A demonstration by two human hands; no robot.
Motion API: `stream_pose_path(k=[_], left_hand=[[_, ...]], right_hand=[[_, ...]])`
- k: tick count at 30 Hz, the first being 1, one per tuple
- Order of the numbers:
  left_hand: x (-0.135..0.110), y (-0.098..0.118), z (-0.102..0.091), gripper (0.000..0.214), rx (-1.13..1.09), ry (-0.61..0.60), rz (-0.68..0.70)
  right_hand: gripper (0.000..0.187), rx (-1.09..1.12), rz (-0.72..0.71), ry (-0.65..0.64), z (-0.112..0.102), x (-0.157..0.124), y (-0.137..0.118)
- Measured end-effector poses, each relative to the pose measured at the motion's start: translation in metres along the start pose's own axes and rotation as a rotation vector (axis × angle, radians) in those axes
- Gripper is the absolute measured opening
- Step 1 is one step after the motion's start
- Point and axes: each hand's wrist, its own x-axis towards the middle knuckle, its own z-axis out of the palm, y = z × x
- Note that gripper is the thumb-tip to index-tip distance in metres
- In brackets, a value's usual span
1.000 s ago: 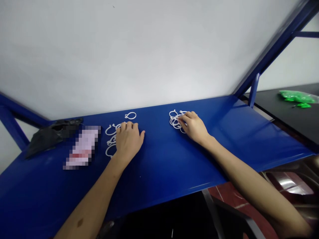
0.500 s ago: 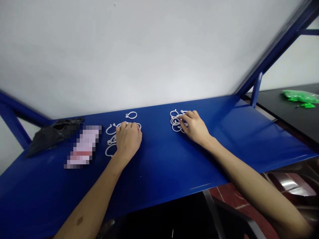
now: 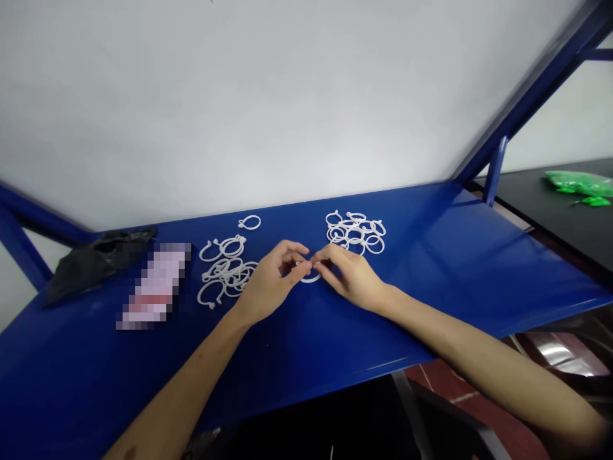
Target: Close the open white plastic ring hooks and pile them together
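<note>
One black bag [image 3: 83,265] left of rings [image 3: 233,276]

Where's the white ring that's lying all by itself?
In the head view, the lone white ring lies left of centre on the blue table, near the wall, just behind the left pile of white rings.

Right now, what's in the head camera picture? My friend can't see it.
A person's left hand and right hand hold a white ring together at a blue table. More white rings lie in clusters to either side.
</note>
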Motion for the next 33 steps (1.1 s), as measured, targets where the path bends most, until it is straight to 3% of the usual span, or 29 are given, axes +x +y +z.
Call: stream_pose_path(k=[4, 9, 18, 24, 33], left_hand=[[0.004, -0.010, 0.006, 0.040, -0.174, 0.093, -0.026], [0.005, -0.018, 0.005, 0.030, -0.070, 0.076, -0.024], [-0.002, -0.010, 0.006, 0.029, 0.151, 0.123, 0.096], [-0.002, -0.010, 0.002, 0.025, 0.200, 0.050, 0.146], [-0.002, -0.007, 0.004, 0.020, 0.307, 0.017, 0.159]], right_hand=[[0.015, 0.129, 0.135, 0.129, 0.004, 0.000, -0.001], [0.015, 0.166, 0.202, 0.144, 0.003, 0.002, 0.000], [0.020, 0.138, 0.022, 0.022, -0.008, 0.001, 0.000], [0.020, 0.098, -0.089, 0.006, -0.009, -0.002, 0.005], [0.027, -0.104, -0.122, -0.087, -0.012, -0.002, 0.000]])
